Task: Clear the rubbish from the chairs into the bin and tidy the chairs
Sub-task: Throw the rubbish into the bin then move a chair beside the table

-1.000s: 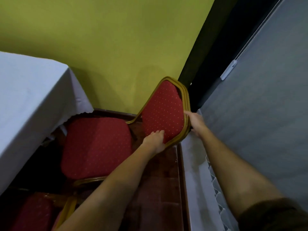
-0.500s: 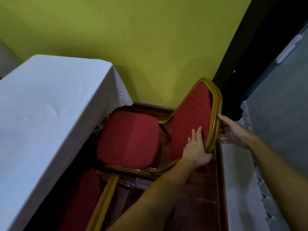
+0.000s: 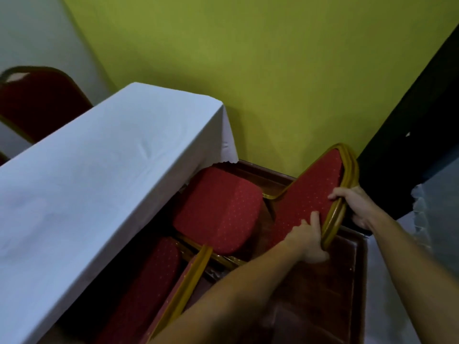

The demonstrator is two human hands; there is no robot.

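Note:
A red dotted chair with a gold frame stands by the yellow wall; its seat point(image 3: 218, 209) reaches partly under the white-clothed table point(image 3: 99, 184). My left hand point(image 3: 308, 242) grips the lower edge of the chair's backrest point(image 3: 313, 194), fingers on the red padding. My right hand point(image 3: 352, 207) holds the gold frame on the backrest's right side. A second red chair point(image 3: 149, 289) stands nearer me, its seat under the table and its gold back edge toward me. No rubbish or bin is in sight.
A third dark red chair point(image 3: 42, 100) stands behind the table at the far left. A dark doorway or panel point(image 3: 417, 145) is to the right, with a white lace-edged cloth point(image 3: 419, 219) beside it. Reddish-brown floor lies below my arms.
The view has swung left, showing more of the table and the far chair. The chair sits closer to the table, and my right hand has shifted onto the backrest's frame.

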